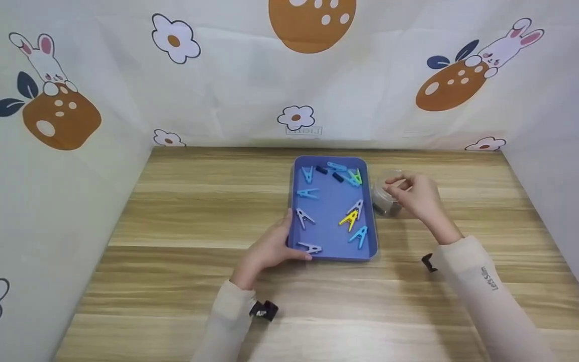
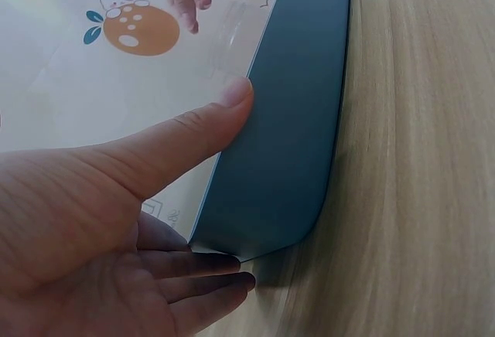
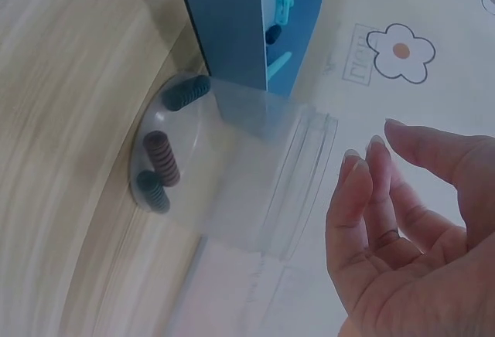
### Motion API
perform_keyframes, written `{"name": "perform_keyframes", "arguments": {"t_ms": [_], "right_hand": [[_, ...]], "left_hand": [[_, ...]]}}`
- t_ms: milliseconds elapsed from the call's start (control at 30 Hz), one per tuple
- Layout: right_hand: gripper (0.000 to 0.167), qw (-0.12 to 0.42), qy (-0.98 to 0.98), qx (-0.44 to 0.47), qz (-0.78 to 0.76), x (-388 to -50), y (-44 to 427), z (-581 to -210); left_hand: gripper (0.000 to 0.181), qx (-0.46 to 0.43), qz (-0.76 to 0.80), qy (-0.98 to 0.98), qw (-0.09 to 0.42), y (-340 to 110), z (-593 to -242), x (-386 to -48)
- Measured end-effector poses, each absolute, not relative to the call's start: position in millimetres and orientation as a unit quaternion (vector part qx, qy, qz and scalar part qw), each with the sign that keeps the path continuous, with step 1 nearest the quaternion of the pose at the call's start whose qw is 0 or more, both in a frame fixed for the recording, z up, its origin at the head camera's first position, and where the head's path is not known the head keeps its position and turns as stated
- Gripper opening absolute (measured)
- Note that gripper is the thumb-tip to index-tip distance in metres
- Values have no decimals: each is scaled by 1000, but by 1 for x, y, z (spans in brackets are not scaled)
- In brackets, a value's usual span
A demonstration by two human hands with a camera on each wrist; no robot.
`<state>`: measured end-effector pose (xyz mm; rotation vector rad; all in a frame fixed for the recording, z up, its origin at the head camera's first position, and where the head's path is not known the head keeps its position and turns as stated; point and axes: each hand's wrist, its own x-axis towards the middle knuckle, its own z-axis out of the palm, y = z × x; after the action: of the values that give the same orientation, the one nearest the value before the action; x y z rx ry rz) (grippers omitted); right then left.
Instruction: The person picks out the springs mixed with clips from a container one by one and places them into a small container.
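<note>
A blue-purple tray (image 1: 329, 211) lies on the table with several clothespins in it, among them a yellow clothespin (image 1: 351, 220), a green clothespin (image 1: 355, 176) and blue ones. My left hand (image 1: 268, 246) holds its near left corner, thumb on the front wall and fingers along the left side. Right of the tray stands a clear open jar (image 3: 240, 167). At its bottom lie short ribbed dark pieces (image 3: 161, 158). Just above the jar's mouth is my right hand (image 1: 417, 196), fingers bent loosely and thumb apart from the fingertips. Nothing shows between them.
Two small dark pieces (image 1: 338, 177) lie near the tray's far end. The wood-grain table (image 1: 194, 211) meets a patterned cloth wall (image 1: 234, 90) at the back, with more cloth on both sides. The jar stands close to the tray's right wall.
</note>
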<state>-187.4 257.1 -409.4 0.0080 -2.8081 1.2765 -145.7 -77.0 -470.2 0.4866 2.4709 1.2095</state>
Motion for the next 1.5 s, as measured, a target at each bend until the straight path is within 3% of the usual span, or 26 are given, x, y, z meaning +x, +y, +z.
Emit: {"name": "perform_keyframes", "arguments": {"t_ms": [1500], "right_hand": [[21, 27, -912, 9, 409, -226, 187, -409]], "left_hand": [[125, 165, 432, 868, 179, -77, -470, -146]]}}
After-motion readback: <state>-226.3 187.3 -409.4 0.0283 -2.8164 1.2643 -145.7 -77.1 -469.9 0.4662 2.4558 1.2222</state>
